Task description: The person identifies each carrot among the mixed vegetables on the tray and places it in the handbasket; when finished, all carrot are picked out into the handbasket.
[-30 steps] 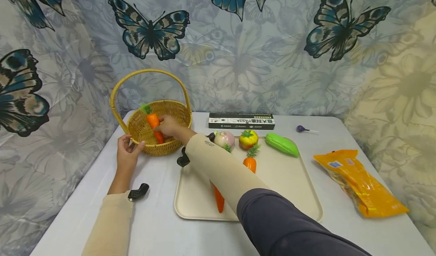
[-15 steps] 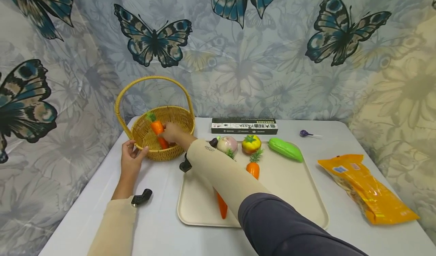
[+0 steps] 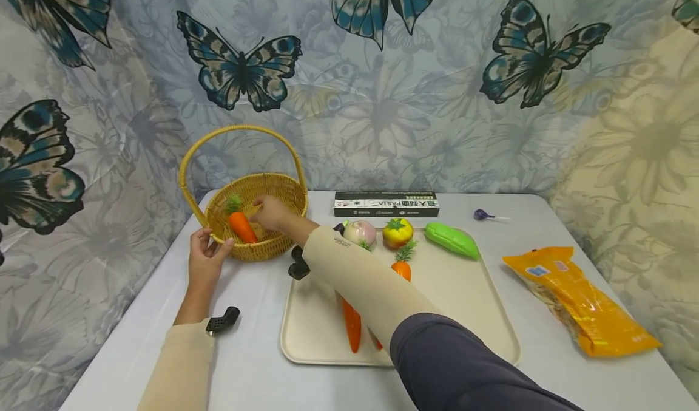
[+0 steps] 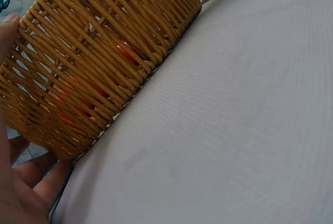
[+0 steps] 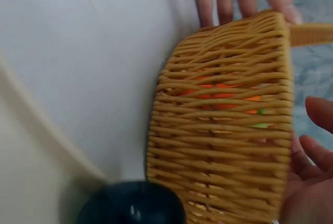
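Observation:
A yellow woven basket point(image 3: 264, 252) with a tall arched handle stands at the back left of the table. Inside it lies an orange carrot point(image 3: 242, 227) with a green top, tilted toward the front wall. My left hand point(image 3: 205, 264) holds the basket's left front side; the left wrist view shows the thumb up at the rim and the fingers point(image 4: 52, 182) low against the wall. Over the basket's inside, just right of the carrot, is my right hand point(image 3: 275, 214), its thumb and fingers apart in the right wrist view. The carrot shows orange through the weave point(image 5: 218, 130).
A beige tray point(image 3: 437, 314) bears more carrots point(image 3: 352, 326), a tomato point(image 3: 397, 233), a pinkish round vegetable point(image 3: 360, 232), a small eggplant and a green vegetable point(image 3: 451, 240). Around it are a black pasta box point(image 3: 386, 204), a purple lollipop point(image 3: 482, 214) and an orange bag point(image 3: 584, 302).
My right hand has let go of the carrot, which has dropped lower and now lies in the basket. The left hand keeps its place on the basket.

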Tool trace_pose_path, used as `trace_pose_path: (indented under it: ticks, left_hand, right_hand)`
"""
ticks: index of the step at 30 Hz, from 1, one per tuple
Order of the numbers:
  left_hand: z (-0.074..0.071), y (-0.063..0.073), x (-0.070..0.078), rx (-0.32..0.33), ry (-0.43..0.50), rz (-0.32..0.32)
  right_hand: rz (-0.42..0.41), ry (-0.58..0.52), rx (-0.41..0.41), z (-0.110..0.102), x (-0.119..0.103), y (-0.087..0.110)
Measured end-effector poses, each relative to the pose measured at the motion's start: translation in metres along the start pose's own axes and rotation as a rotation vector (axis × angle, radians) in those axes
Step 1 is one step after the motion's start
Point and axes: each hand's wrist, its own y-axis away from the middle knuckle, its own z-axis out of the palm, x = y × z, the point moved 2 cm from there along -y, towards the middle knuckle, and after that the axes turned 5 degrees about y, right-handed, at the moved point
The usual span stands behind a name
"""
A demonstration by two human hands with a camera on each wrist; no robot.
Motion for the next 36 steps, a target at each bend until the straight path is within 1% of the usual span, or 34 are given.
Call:
trace_pose_path:
  ticks: [3,6,8,12,14,16,19,22,26,31,36]
  left_hand:
    - [0.002,0.006,0.009,-0.009,0.004,-0.010]
    - [0.005,0.013,0.019,-0.020,0.001,-0.013]
    - [0.004,0.016,0.025,-0.026,-0.004,-0.009]
    - [0.001,0.015,0.029,-0.029,-0.002,-0.007]
    - [-0.001,0.013,0.025,-0.028,0.002,-0.019]
    - [-0.002,0.011,0.016,-0.026,0.015,-0.028]
    - [0.000,0.008,0.005,-0.026,0.028,-0.019]
    - [0.003,0.011,0.013,-0.032,0.040,0.000]
    - [0.007,0.016,0.029,-0.046,0.051,0.003]
    - [0.007,0.017,0.028,-0.043,0.060,0.005]
    - [0.005,0.017,0.023,-0.031,0.049,-0.020]
  right_hand:
    - [-0.038,-0.111,-0.016,-0.011,0.000,0.015]
    - [-0.089,-0.191,-0.029,-0.024,0.002,0.036]
    - [-0.117,-0.207,-0.031,-0.032,0.004,0.050]
    - [-0.168,-0.217,-0.037,-0.047,0.015,0.079]
    - [-0.178,-0.249,-0.039,-0.054,0.023,0.094]
    - [-0.166,-0.299,-0.030,-0.064,0.033,0.110]
    - [-0.126,-0.375,0.002,-0.081,0.052,0.133]
    - [-0.092,-0.414,0.039,-0.098,0.070,0.150]
    - [-0.067,-0.427,0.084,-0.115,0.088,0.169]
    - [-0.040,-0.390,0.129,-0.126,0.105,0.193]
    - [-0.009,-0.366,0.155,-0.131,0.119,0.214]
